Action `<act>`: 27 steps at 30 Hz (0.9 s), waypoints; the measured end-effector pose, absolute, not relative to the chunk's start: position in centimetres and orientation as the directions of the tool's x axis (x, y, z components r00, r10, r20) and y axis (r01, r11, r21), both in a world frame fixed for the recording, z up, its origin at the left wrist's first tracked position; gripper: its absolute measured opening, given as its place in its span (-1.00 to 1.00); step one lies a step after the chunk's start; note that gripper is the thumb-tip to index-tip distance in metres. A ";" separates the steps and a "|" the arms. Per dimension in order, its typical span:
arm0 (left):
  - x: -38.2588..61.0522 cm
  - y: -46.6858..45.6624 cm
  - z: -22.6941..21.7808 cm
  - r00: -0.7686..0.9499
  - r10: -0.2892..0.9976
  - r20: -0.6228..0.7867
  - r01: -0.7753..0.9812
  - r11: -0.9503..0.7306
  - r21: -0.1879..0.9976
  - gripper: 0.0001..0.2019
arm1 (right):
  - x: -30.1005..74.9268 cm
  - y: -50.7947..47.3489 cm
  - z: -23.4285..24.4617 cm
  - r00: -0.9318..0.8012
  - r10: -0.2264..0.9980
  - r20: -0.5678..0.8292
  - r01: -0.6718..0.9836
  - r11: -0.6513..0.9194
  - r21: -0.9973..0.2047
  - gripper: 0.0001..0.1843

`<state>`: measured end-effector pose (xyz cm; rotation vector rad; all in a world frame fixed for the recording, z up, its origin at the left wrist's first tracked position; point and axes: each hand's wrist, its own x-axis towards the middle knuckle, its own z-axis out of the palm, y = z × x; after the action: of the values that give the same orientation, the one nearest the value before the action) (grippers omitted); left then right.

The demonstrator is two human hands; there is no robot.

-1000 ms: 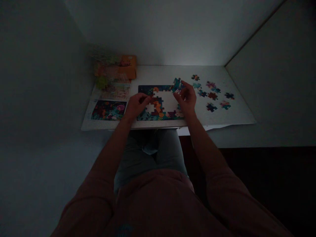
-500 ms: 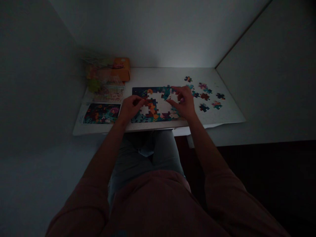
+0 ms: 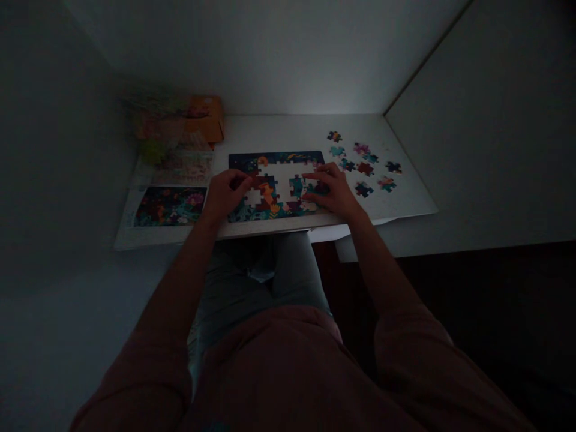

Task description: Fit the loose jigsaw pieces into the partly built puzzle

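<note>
A partly built jigsaw puzzle (image 3: 275, 158) lies on the white table (image 3: 279, 132), with a pale gap in its middle. My left hand (image 3: 225, 194) rests on the puzzle's left part, fingertips near dark red pieces beside the gap. My right hand (image 3: 326, 191) lies over the right part, its fingers next to a teal jigsaw piece (image 3: 296, 186) at the gap's right side. Several loose jigsaw pieces (image 3: 365, 169) are scattered to the right of my right hand. The hand hides the puzzle's lower right part.
A printed picture of flowers (image 3: 170, 206) lies left of the puzzle, with a pale card (image 3: 184, 168) behind it. An orange box (image 3: 205, 119) and a blurred green plant (image 3: 153, 151) stand at the back left. Walls bound the table's back and right sides.
The teal piece has gone from above the puzzle down to the gap's right side. My right hand has lowered with it, and my left hand has stayed on the puzzle.
</note>
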<state>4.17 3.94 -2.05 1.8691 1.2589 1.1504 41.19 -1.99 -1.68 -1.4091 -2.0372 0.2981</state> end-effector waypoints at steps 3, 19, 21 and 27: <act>4.2 3.9 -1.8 0.167 0.932 0.323 0.436 -0.363 0.824 -0.75 | 41.4 -2.1 -2.2 -0.234 0.901 0.366 0.756 0.405 -0.514 -0.52; 4.1 4.0 -2.0 0.177 0.928 0.327 0.467 -0.371 0.803 -0.81 | 41.3 -1.9 -2.5 -0.191 0.924 0.332 0.784 0.347 -0.515 -0.47; 4.2 4.0 -1.9 0.171 0.932 0.319 0.460 -0.362 0.811 -0.80 | 41.3 -1.7 -2.8 -0.188 0.919 0.345 0.792 0.350 -0.500 -0.46; 4.1 4.1 -2.2 0.181 0.927 0.329 0.458 -0.375 0.806 -0.80 | 41.3 -1.3 -3.3 -0.193 0.902 0.386 0.813 0.367 -0.451 -0.40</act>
<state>4.05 4.09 -2.21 1.9186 1.2972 1.1239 41.29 -1.34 -3.31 -1.4777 -2.0372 0.1935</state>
